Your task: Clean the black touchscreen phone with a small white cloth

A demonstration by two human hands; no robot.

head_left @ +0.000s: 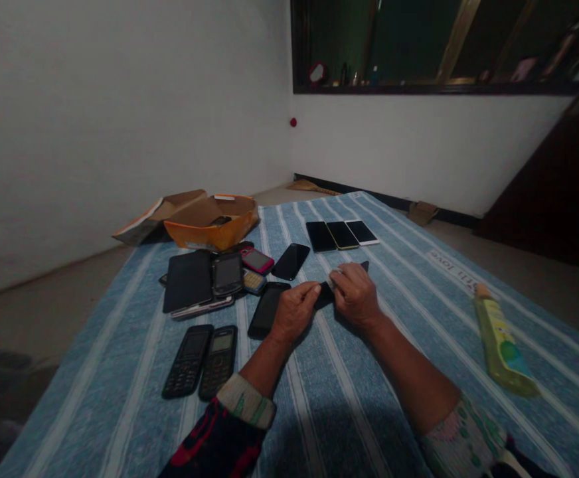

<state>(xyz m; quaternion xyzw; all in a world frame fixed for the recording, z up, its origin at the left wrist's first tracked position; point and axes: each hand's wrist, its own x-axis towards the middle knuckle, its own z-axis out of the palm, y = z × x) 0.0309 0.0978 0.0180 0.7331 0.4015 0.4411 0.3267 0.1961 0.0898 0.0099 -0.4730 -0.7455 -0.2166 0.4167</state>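
Both my hands meet over a dark phone (325, 293) at the middle of the blue striped cloth (349, 398). My left hand (294, 311) pinches its left end between thumb and fingers. My right hand (355, 292) is closed over its right end, where a dark corner sticks out beyond the knuckles. Just left of my left hand lies a black smartphone (265, 309), face up.
Two black keypad phones (202, 360) lie near left. A pile of phones and a tablet (188, 280) sits behind them. Farther back stand an orange box (210, 229), a black phone (290, 261) and three phones in a row (342, 235). A yellow-green bottle (501, 345) lies at right.
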